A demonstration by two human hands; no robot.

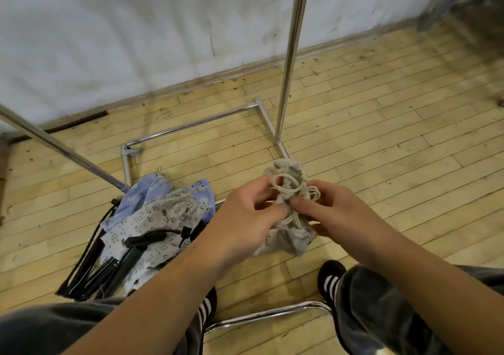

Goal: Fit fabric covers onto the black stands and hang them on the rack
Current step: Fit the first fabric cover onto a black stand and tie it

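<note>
The chrome rack (290, 54) stands far, beyond the black stands (90, 270) and printed covers (152, 218) heaped near left. A bunched beige cover (289, 238) lies far-to-near between both hands; left hand (245, 218) and right hand (335, 207), fingers curled, pinch its cord loops (286, 188) from either side

**Both hands closed on one bundle**

Two bare forearms reach forward and converge in front of the body. The left forearm (152, 308) rises from the lower left and the right forearm (425, 270) from the lower right. The left hand (245, 218) turns its back to the camera, with thumb and forefinger curled in a pinch on a fabric cover (289, 237) where its cord (286, 188) is wound. The right hand (338, 210) faces it, thumb pressed on the front of the cover and fingers (320, 187) curled behind it. The two thumb tips lie just beside each other.
</note>
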